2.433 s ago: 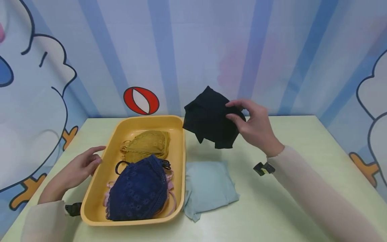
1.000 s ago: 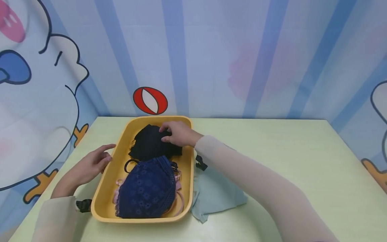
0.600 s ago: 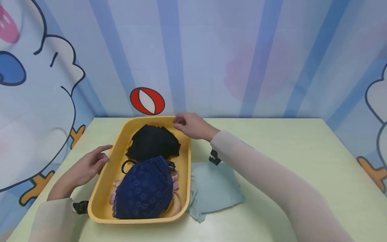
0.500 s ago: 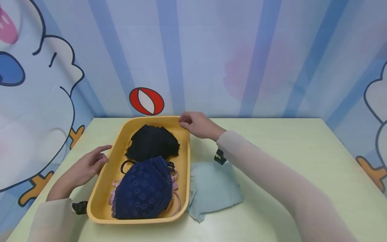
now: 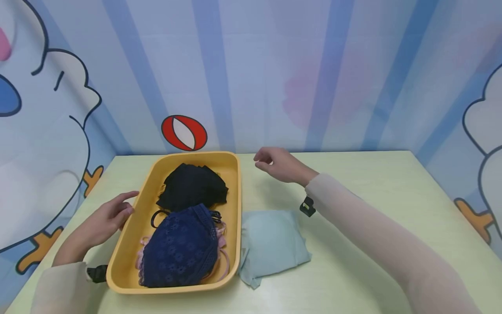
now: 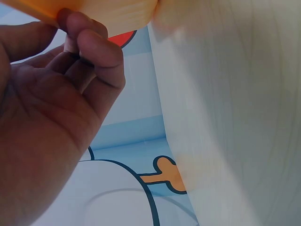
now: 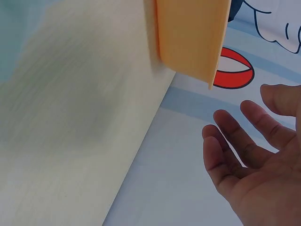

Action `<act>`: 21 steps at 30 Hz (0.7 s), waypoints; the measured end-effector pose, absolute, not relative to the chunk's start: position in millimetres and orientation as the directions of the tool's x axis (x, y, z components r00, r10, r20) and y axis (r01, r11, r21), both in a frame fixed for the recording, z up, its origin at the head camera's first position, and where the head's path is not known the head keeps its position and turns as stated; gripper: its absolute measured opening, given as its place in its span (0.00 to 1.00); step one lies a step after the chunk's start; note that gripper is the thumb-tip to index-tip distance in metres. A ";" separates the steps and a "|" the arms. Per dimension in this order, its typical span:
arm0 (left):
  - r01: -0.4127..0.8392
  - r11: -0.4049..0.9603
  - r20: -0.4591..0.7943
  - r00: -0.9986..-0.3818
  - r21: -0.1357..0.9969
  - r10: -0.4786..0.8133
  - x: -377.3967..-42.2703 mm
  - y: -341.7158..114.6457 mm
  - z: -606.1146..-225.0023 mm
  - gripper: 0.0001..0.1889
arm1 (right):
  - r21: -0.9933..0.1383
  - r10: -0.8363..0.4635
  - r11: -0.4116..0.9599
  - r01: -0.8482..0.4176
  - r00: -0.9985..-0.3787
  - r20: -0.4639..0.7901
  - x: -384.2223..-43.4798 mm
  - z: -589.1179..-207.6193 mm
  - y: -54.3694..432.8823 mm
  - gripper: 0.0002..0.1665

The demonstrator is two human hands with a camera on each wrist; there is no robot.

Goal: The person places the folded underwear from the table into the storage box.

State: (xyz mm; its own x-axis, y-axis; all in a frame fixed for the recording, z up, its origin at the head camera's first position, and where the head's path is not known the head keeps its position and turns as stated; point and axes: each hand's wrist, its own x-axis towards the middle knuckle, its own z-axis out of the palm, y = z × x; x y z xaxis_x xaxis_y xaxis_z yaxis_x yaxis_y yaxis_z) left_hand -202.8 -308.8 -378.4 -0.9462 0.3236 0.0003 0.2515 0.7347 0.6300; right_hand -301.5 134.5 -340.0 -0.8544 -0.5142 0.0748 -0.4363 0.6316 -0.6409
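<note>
In the head view a yellow plastic tray (image 5: 240, 226) stands on the table left of centre. My left hand (image 5: 100, 222) holds its left rim, fingers and thumb at the edge. Inside, a black cloth garment (image 5: 192, 187) lies at the far end, with a bit of mustard fabric showing beside it. A navy lace bra (image 5: 182, 248) fills the near end, over pink straps. My right hand (image 5: 282, 165) hovers right of the tray's far corner, holding nothing; its fingers are loosely bent in the right wrist view. A pale teal folded cloth (image 5: 274, 242) lies against the tray's right side.
The pale green table (image 5: 372, 209) runs back to a blue striped, printed backdrop (image 5: 266, 78). Backdrop panels also rise at the left and right sides. The right forearm crosses above the table's right half.
My right hand carried the black garment leftward, laid it in the tray over the mustard bra and let go. Then it drew back to the right. My left hand stayed at the rim.
</note>
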 end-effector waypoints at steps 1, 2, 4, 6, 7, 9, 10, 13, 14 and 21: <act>0.253 0.733 0.001 -0.946 0.631 0.325 -202.6 -308.9 -378.5 0.25 | -0.640 -0.518 0.630 -0.440 -0.852 0.077 -300.7 -341.1 136.6 0.14; 0.254 0.732 0.003 -0.945 0.632 0.326 -202.4 -309.1 -378.7 0.25 | -0.640 -0.521 0.627 -0.444 -0.850 0.079 -299.7 -342.0 138.8 0.14; 0.256 0.732 0.004 -0.945 0.631 0.327 -202.2 -309.5 -379.1 0.25 | -0.639 -0.525 0.626 -0.448 -0.848 0.080 -297.9 -344.6 143.2 0.14; 0.258 0.732 0.006 -0.945 0.631 0.328 -202.3 -310.0 -379.5 0.24 | -0.636 -0.529 0.628 -0.449 -0.845 0.075 -296.2 -347.8 147.7 0.14; 0.259 0.731 0.006 -0.944 0.631 0.329 -202.4 -310.3 -379.6 0.24 | -0.633 -0.531 0.632 -0.446 -0.845 0.065 -295.3 -349.6 150.0 0.13; 0.266 0.730 0.011 -0.942 0.630 0.334 -202.5 -310.6 -379.8 0.24 | -0.631 -0.541 0.640 -0.438 -0.840 0.035 -293.3 -352.9 154.7 0.13; 0.265 0.729 0.010 -0.942 0.631 0.334 -202.8 -310.8 -380.1 0.24 | -0.633 -0.550 0.641 -0.434 -0.835 0.015 -292.3 -354.4 157.1 0.13; 0.275 0.722 0.017 -0.940 0.635 0.342 -203.2 -310.8 -380.4 0.24 | -0.639 -0.577 0.647 -0.415 -0.815 -0.054 -288.6 -357.8 163.3 0.12; 0.277 0.721 0.019 -0.939 0.635 0.344 -203.5 -310.9 -380.6 0.24 | -0.641 -0.590 0.646 -0.415 -0.804 -0.074 -287.3 -359.0 165.1 0.13; 0.260 0.724 0.004 -0.942 0.639 0.335 -204.1 -310.1 -380.7 0.24 | -0.655 -0.689 0.606 -0.452 -0.710 -0.148 -271.2 -368.0 178.3 0.15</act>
State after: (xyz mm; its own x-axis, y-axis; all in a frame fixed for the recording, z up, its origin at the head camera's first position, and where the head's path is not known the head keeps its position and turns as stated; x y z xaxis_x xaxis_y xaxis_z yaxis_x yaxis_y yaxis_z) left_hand -204.1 -310.1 -380.7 -0.9422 0.3351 0.0040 0.2602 0.7240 0.6388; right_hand -271.2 178.3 -368.0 -0.7095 -0.6890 -0.1479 -0.4517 0.6058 -0.6549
